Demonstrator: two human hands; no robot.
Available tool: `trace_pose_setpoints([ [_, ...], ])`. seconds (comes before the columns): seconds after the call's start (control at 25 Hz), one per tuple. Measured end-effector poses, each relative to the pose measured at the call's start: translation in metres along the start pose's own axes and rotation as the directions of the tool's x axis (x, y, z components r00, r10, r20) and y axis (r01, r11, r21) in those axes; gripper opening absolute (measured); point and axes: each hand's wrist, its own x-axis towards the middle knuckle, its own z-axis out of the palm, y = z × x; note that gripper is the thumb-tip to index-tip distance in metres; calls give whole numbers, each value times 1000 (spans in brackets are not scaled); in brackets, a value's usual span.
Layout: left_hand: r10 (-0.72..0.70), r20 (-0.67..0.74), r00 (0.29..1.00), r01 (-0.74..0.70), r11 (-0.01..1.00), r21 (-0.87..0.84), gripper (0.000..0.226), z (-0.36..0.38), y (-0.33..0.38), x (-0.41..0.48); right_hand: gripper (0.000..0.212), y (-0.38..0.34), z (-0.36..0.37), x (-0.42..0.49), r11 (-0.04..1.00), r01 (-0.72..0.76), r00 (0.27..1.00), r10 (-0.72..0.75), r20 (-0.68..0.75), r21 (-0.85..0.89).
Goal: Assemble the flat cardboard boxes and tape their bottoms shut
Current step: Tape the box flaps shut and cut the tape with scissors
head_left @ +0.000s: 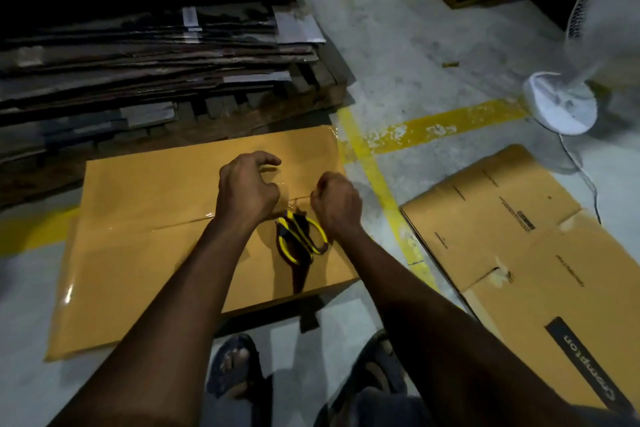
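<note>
Here, you are standing over an assembled cardboard box (145, 218) that sits on the concrete floor (415, 55), its closed flaps facing up and a glossy seam of clear tape running across the middle. Your left hand (247, 191) hovers above that seam, fingers curled round a clear tape roll (277, 180) that is hard to make out. Your right hand (337, 204) is just beside it, fingers pressed together into a fist and pinching a thin strip of tape (298, 199) stretched between the two hands. A pair of yellow and black scissors (301, 239) lies on the box top between your wrists. To your right a flattened box (519, 253) with dark printing lies on the floor, across a yellow floor line (377, 184). Beyond the box, a tall stack of flat cardboard (138, 45) rests on a wooden pallet (325, 87). A white pedestal fan (561, 104) stands at the far right. Your sandalled feet (235, 367) show at the bottom edge.
</note>
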Motion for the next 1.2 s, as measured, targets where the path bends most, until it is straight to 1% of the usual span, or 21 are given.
trace_pose_setpoints([
  [0.04, 18, -24, 1000, -17, 1000, 17, 43, 3, -1, 3, 29, 6, 4, 22, 1000, -3, 999, 4, -38, 14],
  [0.16, 28, -48, 998, -27, 999, 33, 43, 11, -7, 16, 48, 16, 12, 89, 993, -119, 993, 119, 25, -3],
  [0.2, 7, -40, 999, -6, 999, 36, 43, 13, -10, 21, 50, 15, 16, 108, 990, -141, 989, 142, 45, -7],
  [0.28, -27, -17, 1000, 27, 999, 32, 44, 15, -15, 28, 52, 12, 30, 138, 991, -133, 989, 132, 69, 6],
  [0.36, -20, -1, 1000, 20, 999, 38, 45, 17, -19, 33, 53, 10, 43, 160, 987, -148, 986, 142, 86, 58],
  [0.48, -16, 24, 1000, 15, 999, 49, 46, 18, -25, 36, 51, 13, 55, 179, 960, -233, 970, 219, 104, 158],
  [0.56, -27, 34, 999, 25, 999, 47, 46, 18, -29, 38, 55, 20, 55, 183, 940, -288, 954, 265, 141, 184],
  [0.72, -28, 48, 998, 25, 998, 58, 47, 18, -26, 39, 61, 38, 46, 155, 944, -304, 940, 274, 204, 131],
  [0.84, -30, 65, 997, 28, 999, 35, 47, 18, -17, 35, 61, 49, 34, 114, 946, -323, 919, 311, 241, 8],
  [0.88, -23, 72, 997, 21, 999, 28, 48, 18, -14, 32, 60, 53, 28, 96, 947, -320, 918, 311, 245, -5],
  [0.92, -6, 78, 997, 4, 1000, 27, 49, 17, -11, 28, 59, 58, 24, 79, 953, -302, 930, 291, 226, 17],
  [1.0, 29, 91, 995, -32, 999, 40, 50, 14, -3, 18, 57, 68, 16, 44, 973, -207, 966, 187, 177, 102],
  [1.04, 24, 96, 995, -29, 999, 45, 51, 12, 1, 13, 56, 73, 15, 29, 977, -162, 973, 135, 188, 136],
  [1.08, 10, 98, 995, -15, 999, 48, 51, 10, 5, 9, 55, 81, 17, 16, 978, -145, 968, 108, 227, 153],
  [1.12, -2, 104, 995, -3, 999, 47, 51, 7, 8, 5, 54, 88, 18, 5, 977, -167, 949, 123, 290, 134],
  [1.2, 1, 124, 992, -5, 999, 37, 52, 3, 14, -3, 61, 110, 15, -15, 974, -225, 881, 202, 427, 5],
])
